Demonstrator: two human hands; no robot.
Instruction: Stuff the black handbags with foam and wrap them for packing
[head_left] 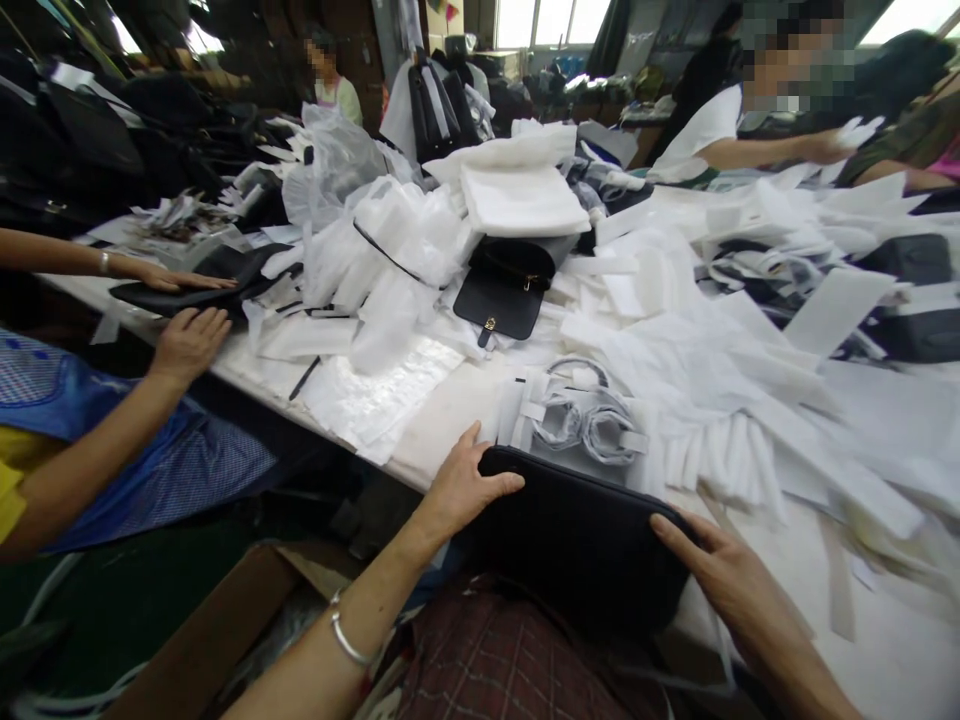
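A black bag (577,540) with a piped top edge is held upright at the table's front edge, close to my body. My left hand (465,485) grips its upper left corner, thumb on the near face and fingers behind. At the upper right corner my right hand (709,555) holds it the same way, its fingers partly hidden by the bag. Just beyond the bag lie wrapped strap coils (581,425) in pale film. Farther back, a black bag with a flap and gold-coloured clasp (499,310) sits under folded white padding (525,195).
White foam sheets and strips (675,290) cover much of the table (427,400). Clear plastic bags (334,165) are heaped left of centre. At left a co-worker's hands (191,340) press on a black piece (217,285). An open cardboard box (217,630) stands below the edge.
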